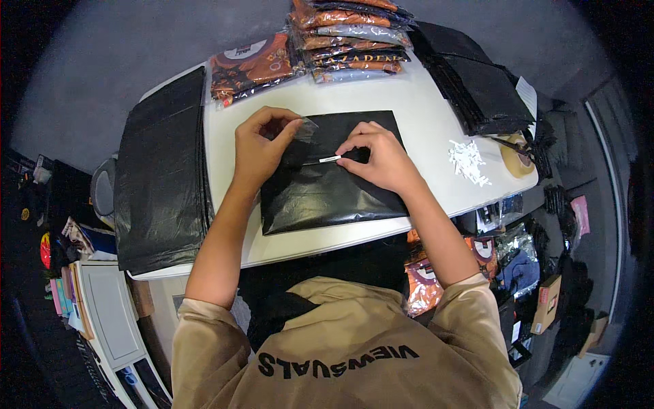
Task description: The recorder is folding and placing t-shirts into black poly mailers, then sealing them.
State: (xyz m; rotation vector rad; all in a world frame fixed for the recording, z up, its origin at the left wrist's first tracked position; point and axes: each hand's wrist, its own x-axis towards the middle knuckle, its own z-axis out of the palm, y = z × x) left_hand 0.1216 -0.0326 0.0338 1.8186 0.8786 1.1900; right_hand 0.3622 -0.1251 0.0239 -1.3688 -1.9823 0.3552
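Note:
A black plastic mailing bag (327,198) lies flat on the white table in front of me. My left hand (262,150) is above its left side, thumb and forefinger pinched on a small piece of clear tape (308,129). My right hand (380,158) rests over the bag's right half. Its thumb and forefinger close on the end of a small white paper slip (330,159), which lies against the middle of the bag.
Flat black bags (163,170) cover the table's left end. Clear-wrapped garments (357,51) are stacked at the back, beside an orange wrapped shirt (252,68). More black bags (484,88) lie back right, near loose white slips (469,162) and a tape roll (519,162).

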